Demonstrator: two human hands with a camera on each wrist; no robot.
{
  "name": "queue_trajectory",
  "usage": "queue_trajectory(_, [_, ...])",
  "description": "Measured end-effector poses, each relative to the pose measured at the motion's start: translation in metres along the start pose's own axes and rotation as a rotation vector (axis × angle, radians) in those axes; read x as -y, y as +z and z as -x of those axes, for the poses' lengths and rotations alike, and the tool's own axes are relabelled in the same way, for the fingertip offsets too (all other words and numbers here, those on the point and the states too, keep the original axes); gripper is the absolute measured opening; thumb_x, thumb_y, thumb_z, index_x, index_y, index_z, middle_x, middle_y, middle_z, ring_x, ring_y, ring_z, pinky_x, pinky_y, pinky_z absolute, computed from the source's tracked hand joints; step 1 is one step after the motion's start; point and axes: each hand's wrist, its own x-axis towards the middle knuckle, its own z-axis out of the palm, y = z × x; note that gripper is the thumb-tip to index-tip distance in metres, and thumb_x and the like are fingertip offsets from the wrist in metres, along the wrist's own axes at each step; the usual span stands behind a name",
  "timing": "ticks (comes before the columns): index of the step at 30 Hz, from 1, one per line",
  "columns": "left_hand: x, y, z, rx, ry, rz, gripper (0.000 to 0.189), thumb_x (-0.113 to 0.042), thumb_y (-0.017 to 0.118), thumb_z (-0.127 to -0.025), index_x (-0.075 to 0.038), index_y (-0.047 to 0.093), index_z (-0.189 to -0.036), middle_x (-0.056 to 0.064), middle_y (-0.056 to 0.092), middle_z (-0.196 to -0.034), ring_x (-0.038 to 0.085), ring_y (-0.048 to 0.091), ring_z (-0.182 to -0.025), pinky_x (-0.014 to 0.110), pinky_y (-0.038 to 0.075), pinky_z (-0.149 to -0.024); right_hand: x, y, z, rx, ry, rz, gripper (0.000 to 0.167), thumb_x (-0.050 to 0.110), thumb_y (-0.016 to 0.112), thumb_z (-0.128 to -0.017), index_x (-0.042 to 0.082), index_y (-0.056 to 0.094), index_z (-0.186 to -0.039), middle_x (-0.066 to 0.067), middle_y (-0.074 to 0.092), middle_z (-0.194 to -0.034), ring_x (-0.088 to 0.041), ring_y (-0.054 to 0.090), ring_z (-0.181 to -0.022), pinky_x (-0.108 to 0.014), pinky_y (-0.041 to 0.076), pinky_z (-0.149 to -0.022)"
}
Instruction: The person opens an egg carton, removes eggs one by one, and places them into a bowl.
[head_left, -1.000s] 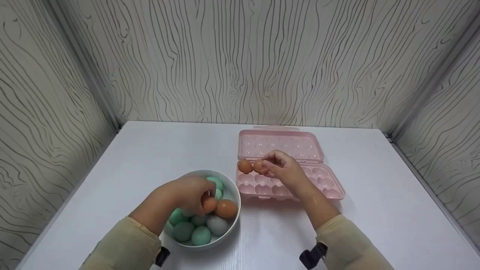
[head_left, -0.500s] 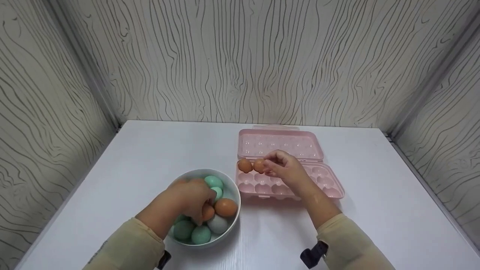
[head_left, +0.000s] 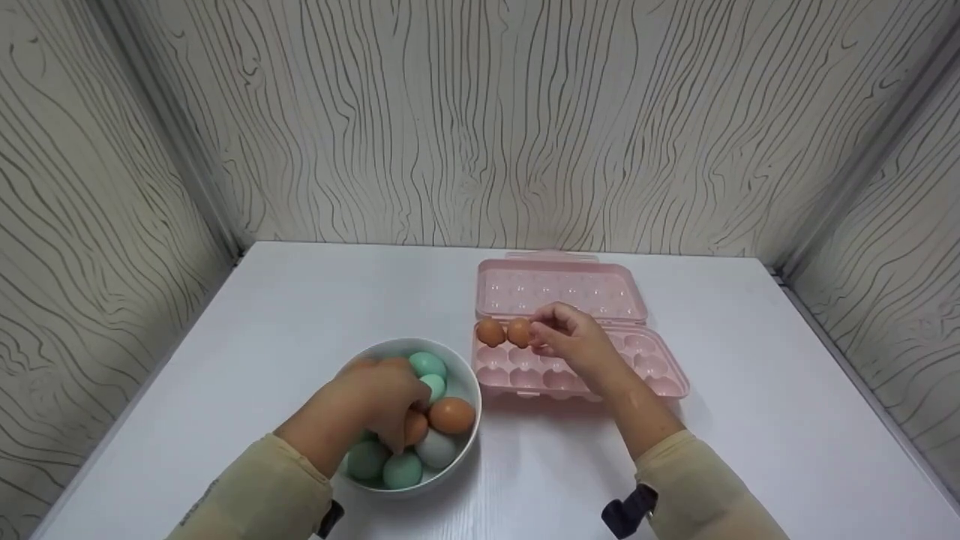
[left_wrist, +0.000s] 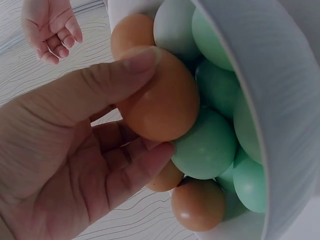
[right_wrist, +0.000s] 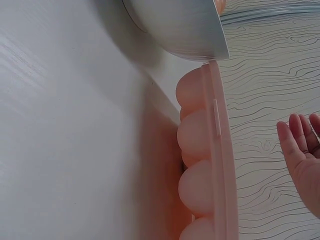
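My left hand reaches into a white bowl of brown, green and grey eggs. It grips a brown egg, with the thumb across the shell and fingers beneath. A pale green egg lies right against it. My right hand hovers over an open pink egg carton, fingers loosely bent and holding nothing. Its fingertips are right beside a brown egg in the back row. Another brown egg fills the back-left cup. The right wrist view has the right hand above the carton's side.
The carton's lid leans back toward the rear wall. Bowl and carton stand close together on the white table. A second brown egg in the bowl lies at its right side. Wood-grain panels surround the table.
My left hand has moved slightly down and right in the bowl, with a brown egg at its fingers. The right hand has drawn slightly right, off the second brown egg in the carton.
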Motion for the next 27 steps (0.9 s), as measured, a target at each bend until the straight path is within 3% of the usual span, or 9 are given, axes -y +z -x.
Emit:
queue_trajectory(5, [-0.001,0.000,0.002,0.016,-0.021,0.006,0.022,-0.015,0.075,-0.063,-0.029,0.059,-0.069,0.002,0.045,-0.087,0.024,0.039,-0.080,0.033,0.035,-0.056,-0.001,0.000,0.000,-0.001,0.004,0.006,0.029,0.020,0.062,-0.087,-0.003,0.055,-0.104,-0.010,0.057,-0.095,-0.021,0.060,-0.084,-0.038,0.052,-0.079])
queue_trajectory(14, [0.001,-0.003,0.002,0.022,-0.007,0.035,0.023,-0.011,0.074,-0.062,-0.028,0.059,-0.069,0.001,0.044,-0.084,0.022,0.038,-0.078,0.032,0.032,-0.055,0.001,-0.001,0.001,0.022,0.022,0.010,0.031,0.025,0.062,-0.087,-0.001,0.055,-0.104,-0.011,0.056,-0.097,-0.025,0.060,-0.090,-0.038,0.051,-0.080])
queue_trajectory(18, [0.004,-0.008,0.002,0.062,0.005,0.091,0.025,-0.011,0.075,-0.063,-0.025,0.061,-0.080,-0.004,0.049,-0.082,0.018,0.043,-0.077,0.031,0.039,-0.057,0.001,-0.002,0.000,0.025,0.016,0.022,0.031,0.024,0.061,-0.088,-0.001,0.055,-0.104,-0.010,0.056,-0.096,-0.023,0.060,-0.089,-0.038,0.051,-0.080])
queue_trajectory(22, [0.006,-0.012,0.001,0.115,0.003,0.151,0.036,-0.015,0.077,-0.066,-0.022,0.062,-0.098,-0.008,0.056,-0.086,0.015,0.049,-0.081,0.035,0.046,-0.068,0.002,-0.003,-0.001,0.031,0.017,0.012,0.030,0.021,0.061,-0.088,-0.003,0.055,-0.105,-0.009,0.056,-0.096,-0.023,0.059,-0.086,-0.039,0.051,-0.081])
queue_trajectory(27, [0.007,-0.020,0.000,0.119,-0.014,0.232,0.038,-0.018,0.076,-0.069,-0.026,0.061,-0.103,-0.007,0.057,-0.089,0.018,0.050,-0.086,0.041,0.045,-0.072,0.006,-0.005,-0.001,0.036,0.019,0.032,0.031,0.024,0.062,-0.087,0.000,0.055,-0.106,-0.012,0.055,-0.099,-0.024,0.058,-0.089,-0.040,0.050,-0.083])
